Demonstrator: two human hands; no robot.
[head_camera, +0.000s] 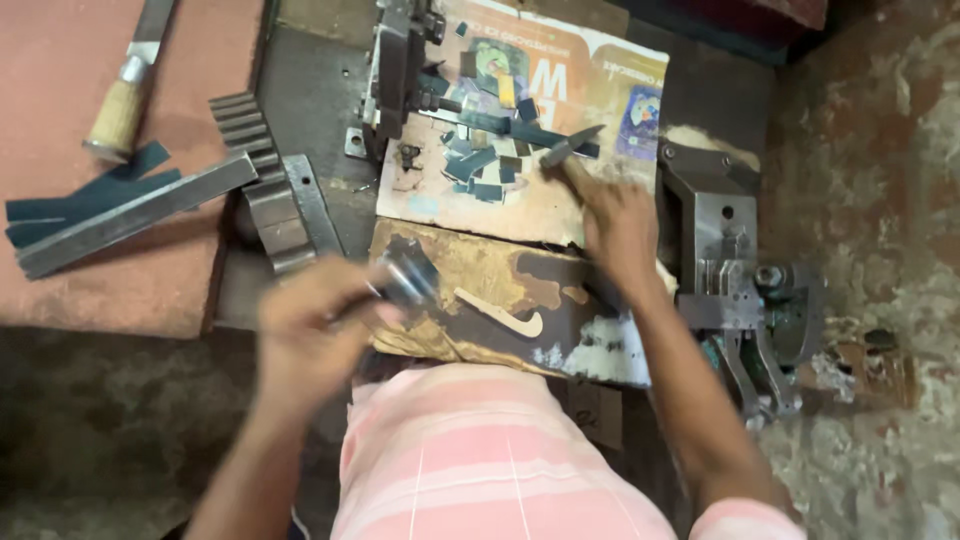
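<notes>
My left hand (305, 335) is closed around a small metal tool (405, 280), blurred by motion, held above a worn brown cardboard box (480, 275). My right hand (620, 225) reaches forward and pinches a thin grey metal piece (570, 147) over a printed cardboard sheet (590, 85). Several small dark blue-grey cut strips (475, 165) lie scattered on that sheet, just left of the held piece.
A metal press-like fixture (400, 60) stands at the sheet's far left. A toothed metal rack (262, 180), a flat steel bar (135, 215), dark strips (80, 200) and a wooden-handled file (125, 90) lie at left. A grey metal mechanism (740, 290) sits at right.
</notes>
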